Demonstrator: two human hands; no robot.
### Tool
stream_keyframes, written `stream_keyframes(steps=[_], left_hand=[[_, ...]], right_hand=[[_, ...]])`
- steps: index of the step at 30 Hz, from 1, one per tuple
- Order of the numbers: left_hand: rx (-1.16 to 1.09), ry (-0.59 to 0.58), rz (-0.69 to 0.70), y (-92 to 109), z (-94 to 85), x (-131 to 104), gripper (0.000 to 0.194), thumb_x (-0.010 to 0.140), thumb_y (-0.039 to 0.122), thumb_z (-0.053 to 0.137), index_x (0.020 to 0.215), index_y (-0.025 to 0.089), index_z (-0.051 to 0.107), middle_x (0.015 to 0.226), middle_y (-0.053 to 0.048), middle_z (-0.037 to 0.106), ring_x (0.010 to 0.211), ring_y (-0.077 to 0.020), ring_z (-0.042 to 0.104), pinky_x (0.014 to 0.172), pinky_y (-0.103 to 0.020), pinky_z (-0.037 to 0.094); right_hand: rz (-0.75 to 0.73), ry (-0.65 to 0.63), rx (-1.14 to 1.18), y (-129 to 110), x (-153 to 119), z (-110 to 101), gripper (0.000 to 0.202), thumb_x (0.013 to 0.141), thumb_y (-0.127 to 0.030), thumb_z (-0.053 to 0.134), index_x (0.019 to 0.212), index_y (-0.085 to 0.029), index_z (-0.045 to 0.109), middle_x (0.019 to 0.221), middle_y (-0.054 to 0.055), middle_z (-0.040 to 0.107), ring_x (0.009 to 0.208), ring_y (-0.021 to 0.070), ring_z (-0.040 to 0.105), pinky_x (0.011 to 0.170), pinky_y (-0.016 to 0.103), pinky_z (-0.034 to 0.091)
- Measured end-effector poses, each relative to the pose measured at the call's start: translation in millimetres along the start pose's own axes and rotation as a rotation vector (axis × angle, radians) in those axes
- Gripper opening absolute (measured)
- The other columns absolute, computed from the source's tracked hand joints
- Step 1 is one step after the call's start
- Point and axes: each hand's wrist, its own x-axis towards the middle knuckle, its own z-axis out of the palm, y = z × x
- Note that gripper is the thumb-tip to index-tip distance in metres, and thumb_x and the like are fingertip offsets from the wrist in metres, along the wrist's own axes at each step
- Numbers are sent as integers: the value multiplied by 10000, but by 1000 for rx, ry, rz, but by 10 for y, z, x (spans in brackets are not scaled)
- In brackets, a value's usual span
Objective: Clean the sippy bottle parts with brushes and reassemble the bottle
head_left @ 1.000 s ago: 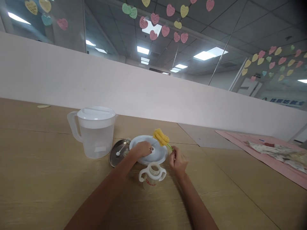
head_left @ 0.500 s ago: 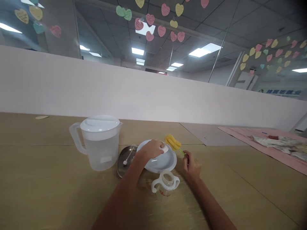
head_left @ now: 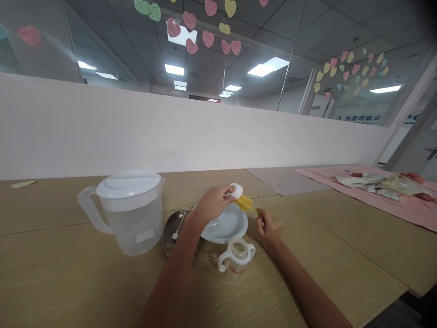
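My left hand (head_left: 214,203) is closed on a small white cap (head_left: 235,190), held above the white bowl (head_left: 227,228). Against the cap's underside sits the yellow sponge head of a bottle brush (head_left: 244,202). My right hand (head_left: 269,227) grips the brush by its thin green handle. Just in front of the bowl stands a clear baby bottle (head_left: 236,259), its top uncovered, with a white two-handled collar. Left of the bowl, partly hidden by my left forearm, is a metal tray (head_left: 170,228) with a thin white stick-like piece (head_left: 179,224) in it.
A lidded clear pitcher (head_left: 136,218) stands to the left of the tray. Farther right, a pink cloth (head_left: 406,209) carries papers and packets. A low white partition (head_left: 170,136) runs along the table's back, and a flat pale piece (head_left: 23,184) lies far left.
My left hand has lifted the white cap up out of the bowl and brought it to the brush's sponge head. The view has turned somewhat to the right.
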Motion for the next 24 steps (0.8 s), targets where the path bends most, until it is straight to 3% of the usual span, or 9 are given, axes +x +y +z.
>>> stream_keyframes(steps=[6, 13, 18, 24], left_hand=[[2, 18, -7, -36, -43, -13, 262, 821, 330, 482, 1038, 205, 559, 1027, -67, 665, 889, -216, 624, 759, -296, 463], [-85, -90, 19, 141, -148, -80, 524, 817, 340, 495, 1326, 259, 396, 1129, -41, 646, 984, -191, 610, 844, -275, 430], [-11, -169, -18, 174, -203, -108, 491, 782, 372, 516, 1255, 244, 507, 1128, -37, 644, 966, -214, 605, 799, -269, 431], [16, -166, -82, 166, -198, -137, 482, 702, 368, 592, 1161, 247, 510, 886, -15, 686, 757, -185, 623, 628, -247, 426]], right_hand=[[-52, 53, 16, -43, 35, -15, 196, 820, -141, 394, 913, -141, 566, 628, 8, 590, 495, 107, 520, 517, 216, 398], [-31, 118, 83, -53, 62, -25, 195, 814, -138, 392, 917, -144, 557, 627, 7, 576, 478, 100, 504, 489, 206, 401], [31, 124, 120, -126, 47, 6, 225, 815, -143, 357, 913, -145, 560, 595, 0, 561, 450, 97, 479, 466, 208, 390], [172, 145, 175, -219, 74, 27, 179, 798, -171, 418, 901, -143, 562, 579, -16, 544, 420, 81, 465, 440, 189, 385]])
